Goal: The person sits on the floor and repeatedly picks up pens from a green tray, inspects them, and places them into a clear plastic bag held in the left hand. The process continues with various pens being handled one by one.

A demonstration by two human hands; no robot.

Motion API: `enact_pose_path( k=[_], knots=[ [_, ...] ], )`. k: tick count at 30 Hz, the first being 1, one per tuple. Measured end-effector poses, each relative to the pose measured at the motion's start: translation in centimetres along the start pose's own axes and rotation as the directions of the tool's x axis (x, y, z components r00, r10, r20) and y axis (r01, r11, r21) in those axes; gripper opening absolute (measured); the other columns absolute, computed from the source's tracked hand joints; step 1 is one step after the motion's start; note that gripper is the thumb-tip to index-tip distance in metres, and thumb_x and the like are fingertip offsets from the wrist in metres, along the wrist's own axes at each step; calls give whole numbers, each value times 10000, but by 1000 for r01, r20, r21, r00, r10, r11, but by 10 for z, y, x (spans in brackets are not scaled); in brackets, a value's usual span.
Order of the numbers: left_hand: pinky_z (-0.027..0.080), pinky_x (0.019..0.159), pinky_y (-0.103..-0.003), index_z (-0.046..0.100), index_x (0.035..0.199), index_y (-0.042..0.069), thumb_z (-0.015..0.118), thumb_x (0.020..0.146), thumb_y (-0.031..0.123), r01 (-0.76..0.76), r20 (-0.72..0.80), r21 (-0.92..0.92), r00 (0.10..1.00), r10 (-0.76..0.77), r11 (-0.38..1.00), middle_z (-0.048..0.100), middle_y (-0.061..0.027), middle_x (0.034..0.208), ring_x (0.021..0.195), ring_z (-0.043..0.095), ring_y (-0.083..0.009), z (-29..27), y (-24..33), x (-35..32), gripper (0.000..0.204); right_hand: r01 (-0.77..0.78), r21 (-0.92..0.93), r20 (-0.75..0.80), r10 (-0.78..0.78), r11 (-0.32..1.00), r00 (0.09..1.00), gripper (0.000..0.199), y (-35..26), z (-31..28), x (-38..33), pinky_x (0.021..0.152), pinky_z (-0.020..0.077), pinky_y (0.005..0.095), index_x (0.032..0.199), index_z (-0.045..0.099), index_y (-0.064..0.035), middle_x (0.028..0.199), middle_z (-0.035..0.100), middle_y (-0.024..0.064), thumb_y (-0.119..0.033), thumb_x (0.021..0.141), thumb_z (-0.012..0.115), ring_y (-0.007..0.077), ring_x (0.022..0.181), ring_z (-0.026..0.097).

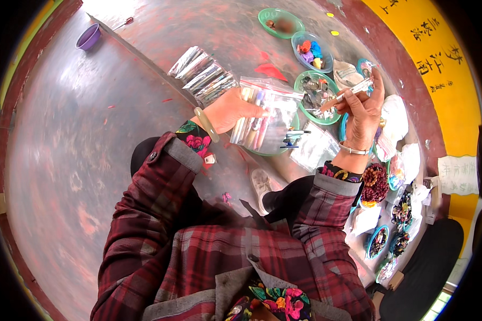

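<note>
My left hand (224, 111) pinches the side of a clear zip bag (276, 115), thumb across its front. Several pens (250, 125) in pale, blue and red tones lie side by side in the bag. Held up to the right, my right hand (363, 115) closes its fingers around a slim white and brown pen-like stick (353, 92); its exact kind is unclear. Below the bag, a green basin (276, 154) is mostly covered. A few dark and blue pens (297, 140) stick out near its right edge, beside flat clear bags (316, 148).
Filled bags of pens (203, 75) lie stacked on the floor beyond my left hand. Green basins (301, 101) and a blue basin (326, 65) of small items line the right. A purple basin (88, 37) stands far left. A black seat (426, 273) is at lower right.
</note>
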State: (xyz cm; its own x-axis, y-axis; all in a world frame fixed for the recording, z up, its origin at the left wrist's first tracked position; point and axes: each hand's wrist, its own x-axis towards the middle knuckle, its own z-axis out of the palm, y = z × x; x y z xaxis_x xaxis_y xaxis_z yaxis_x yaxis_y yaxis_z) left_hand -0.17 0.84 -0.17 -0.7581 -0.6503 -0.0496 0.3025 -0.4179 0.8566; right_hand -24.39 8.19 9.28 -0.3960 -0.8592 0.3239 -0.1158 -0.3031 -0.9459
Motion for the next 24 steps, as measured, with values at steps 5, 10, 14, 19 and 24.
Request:
enact_pose_path(
  k=[5,10,14,19,24],
  knots=[
    [474,776,-274,592,1045,-17,634,775,-2,65,55,71,996,-69,995,640,-64,917,835,601,-130,10,-5,4,274,94,148,-55,-87,984,995,644,-1,9,-4,544,486,250,1347,293,-54,726,623,103,38,799,619,150,591,604],
    [476,771,-289,592,1055,-6,643,773,23,124,113,166,983,-144,978,633,-62,931,855,608,-147,14,1,0,288,81,126,25,-85,989,996,651,7,18,-3,571,504,245,1337,309,-67,751,631,100,52,784,631,153,632,621],
    [473,768,-289,596,1042,-5,643,768,25,134,117,157,981,-153,979,631,-61,921,840,607,-150,13,-1,-1,279,-36,80,140,24,996,990,647,10,22,-4,580,505,233,1321,351,-78,768,637,88,63,764,648,142,666,628],
    [469,767,-290,598,1037,-4,641,770,28,121,110,159,984,-139,980,633,-60,912,837,603,-149,10,-1,-1,273,-103,34,260,91,994,961,553,18,26,-4,599,482,217,1281,435,-93,762,642,67,34,784,643,117,680,616],
    [458,783,-279,601,1026,-3,632,776,29,121,124,190,981,-146,974,636,-55,907,844,596,-137,11,3,-3,254,-107,-20,240,109,994,965,466,20,23,-2,618,446,211,1252,480,-104,757,643,46,-21,817,625,103,688,600]
  ],
)
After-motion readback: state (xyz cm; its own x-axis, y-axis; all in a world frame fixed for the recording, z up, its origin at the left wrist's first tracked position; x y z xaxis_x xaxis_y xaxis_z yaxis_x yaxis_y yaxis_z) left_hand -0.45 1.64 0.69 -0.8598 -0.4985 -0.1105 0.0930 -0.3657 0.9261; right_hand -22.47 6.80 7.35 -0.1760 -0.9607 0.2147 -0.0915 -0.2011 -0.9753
